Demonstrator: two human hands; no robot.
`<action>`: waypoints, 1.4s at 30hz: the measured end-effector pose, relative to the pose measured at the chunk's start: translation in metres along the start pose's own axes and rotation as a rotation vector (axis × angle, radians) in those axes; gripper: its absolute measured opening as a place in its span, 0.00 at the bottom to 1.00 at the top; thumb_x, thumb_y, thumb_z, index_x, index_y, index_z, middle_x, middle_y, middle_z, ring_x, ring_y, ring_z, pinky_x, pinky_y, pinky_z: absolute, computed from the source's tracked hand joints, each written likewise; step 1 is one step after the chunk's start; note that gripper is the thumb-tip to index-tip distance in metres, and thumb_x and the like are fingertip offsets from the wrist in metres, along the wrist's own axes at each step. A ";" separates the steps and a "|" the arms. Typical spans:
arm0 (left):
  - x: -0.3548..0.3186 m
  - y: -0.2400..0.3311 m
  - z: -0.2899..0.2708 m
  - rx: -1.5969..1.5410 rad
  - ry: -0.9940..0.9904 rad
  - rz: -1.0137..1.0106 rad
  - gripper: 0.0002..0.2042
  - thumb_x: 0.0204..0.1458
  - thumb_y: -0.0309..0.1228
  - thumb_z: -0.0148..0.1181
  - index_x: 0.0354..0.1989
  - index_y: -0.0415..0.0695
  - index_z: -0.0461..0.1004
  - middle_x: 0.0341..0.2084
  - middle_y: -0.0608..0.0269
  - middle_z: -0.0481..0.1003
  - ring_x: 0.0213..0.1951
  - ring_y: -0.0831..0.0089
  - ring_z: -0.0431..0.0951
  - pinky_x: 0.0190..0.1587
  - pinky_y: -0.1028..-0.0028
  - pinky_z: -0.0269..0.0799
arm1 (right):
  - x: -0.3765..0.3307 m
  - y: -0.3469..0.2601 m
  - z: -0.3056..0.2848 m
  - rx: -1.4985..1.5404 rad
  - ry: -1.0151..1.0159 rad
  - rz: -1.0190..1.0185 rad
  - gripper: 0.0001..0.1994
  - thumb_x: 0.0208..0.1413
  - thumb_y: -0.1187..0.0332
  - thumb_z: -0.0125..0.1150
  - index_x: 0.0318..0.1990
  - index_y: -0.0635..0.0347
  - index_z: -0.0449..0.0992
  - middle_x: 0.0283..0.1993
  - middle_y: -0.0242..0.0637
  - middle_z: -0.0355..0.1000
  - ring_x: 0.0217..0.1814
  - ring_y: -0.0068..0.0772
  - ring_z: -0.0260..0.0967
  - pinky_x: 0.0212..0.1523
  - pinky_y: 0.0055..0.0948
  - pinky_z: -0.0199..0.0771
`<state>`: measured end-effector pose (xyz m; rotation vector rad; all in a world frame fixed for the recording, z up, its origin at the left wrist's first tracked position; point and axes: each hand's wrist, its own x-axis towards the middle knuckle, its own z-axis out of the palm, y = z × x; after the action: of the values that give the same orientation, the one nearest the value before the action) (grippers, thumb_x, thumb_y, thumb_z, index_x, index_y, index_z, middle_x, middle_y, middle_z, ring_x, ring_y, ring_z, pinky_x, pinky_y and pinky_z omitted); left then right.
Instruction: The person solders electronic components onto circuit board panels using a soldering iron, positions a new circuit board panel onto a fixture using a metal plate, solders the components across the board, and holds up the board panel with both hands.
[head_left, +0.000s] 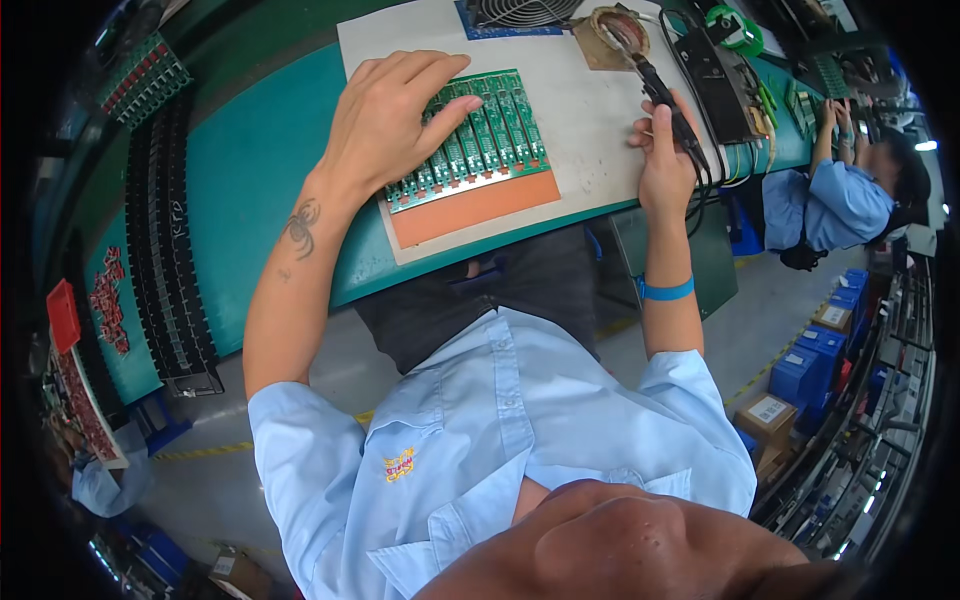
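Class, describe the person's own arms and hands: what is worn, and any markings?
The left hand and right hand are ungloved. Light-blue sleeves end near the elbows. The left forearm bears a dark spider-shaped tattoo; a bright blue band circles the right forearm.

White sheet (pixel 590 130) lies open between circuit boards (pixel 497 125) and soldering iron (pixel 655 86).

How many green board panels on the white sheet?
1. The green board panel lies on the orange pad on the white sheet; the left hand covers part of its left side. Any panel directly underneath would be hidden.
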<state>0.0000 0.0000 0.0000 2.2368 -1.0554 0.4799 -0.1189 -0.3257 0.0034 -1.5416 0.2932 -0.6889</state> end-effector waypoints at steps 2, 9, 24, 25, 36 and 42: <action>0.003 0.001 -0.009 0.036 0.002 0.032 0.27 0.55 0.50 0.73 0.59 0.49 0.81 0.54 0.63 0.83 0.52 0.62 0.83 0.62 0.66 0.71 | -0.004 0.004 0.007 0.131 -0.021 -0.033 0.27 0.73 0.68 0.61 0.74 0.62 0.60 0.56 0.51 0.76 0.47 0.36 0.78 0.47 0.30 0.84; 0.015 -0.003 -0.018 0.115 -0.014 0.078 0.26 0.55 0.47 0.73 0.57 0.45 0.81 0.54 0.63 0.83 0.52 0.61 0.82 0.61 0.64 0.71 | -0.019 0.030 0.039 0.128 -0.090 -0.238 0.25 0.67 0.74 0.65 0.70 0.65 0.67 0.54 0.49 0.78 0.48 0.34 0.78 0.46 0.29 0.82; 0.035 0.027 0.013 0.155 -0.181 -0.069 0.20 0.52 0.35 0.70 0.53 0.42 0.81 0.56 0.60 0.82 0.54 0.60 0.81 0.61 0.62 0.71 | -0.045 0.005 0.017 -0.074 -0.433 -0.114 0.21 0.53 0.80 0.71 0.56 0.64 0.76 0.45 0.42 0.78 0.42 0.33 0.77 0.46 0.27 0.78; 0.034 0.027 0.014 0.154 -0.182 -0.075 0.20 0.52 0.35 0.70 0.53 0.42 0.81 0.56 0.60 0.82 0.54 0.60 0.81 0.61 0.62 0.71 | -0.045 0.004 0.017 -0.076 -0.437 -0.110 0.21 0.53 0.80 0.71 0.56 0.64 0.76 0.45 0.42 0.78 0.42 0.33 0.77 0.46 0.27 0.78; 0.029 0.026 0.019 0.107 -0.151 -0.112 0.17 0.50 0.34 0.73 0.49 0.43 0.85 0.55 0.60 0.82 0.53 0.63 0.81 0.56 0.64 0.74 | -0.044 -0.002 0.026 -0.117 -0.496 -0.078 0.21 0.49 0.81 0.73 0.51 0.65 0.75 0.42 0.42 0.78 0.36 0.30 0.73 0.39 0.25 0.73; 0.028 0.026 0.019 0.103 -0.148 -0.123 0.17 0.49 0.33 0.74 0.49 0.43 0.85 0.54 0.61 0.83 0.52 0.64 0.81 0.56 0.64 0.74 | -0.043 0.004 0.025 -0.103 -0.522 -0.119 0.21 0.49 0.80 0.73 0.51 0.65 0.75 0.41 0.42 0.77 0.35 0.30 0.72 0.38 0.24 0.71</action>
<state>-0.0018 -0.0417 0.0110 2.4430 -0.9775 0.3266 -0.1371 -0.2812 -0.0096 -1.7855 -0.1586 -0.3442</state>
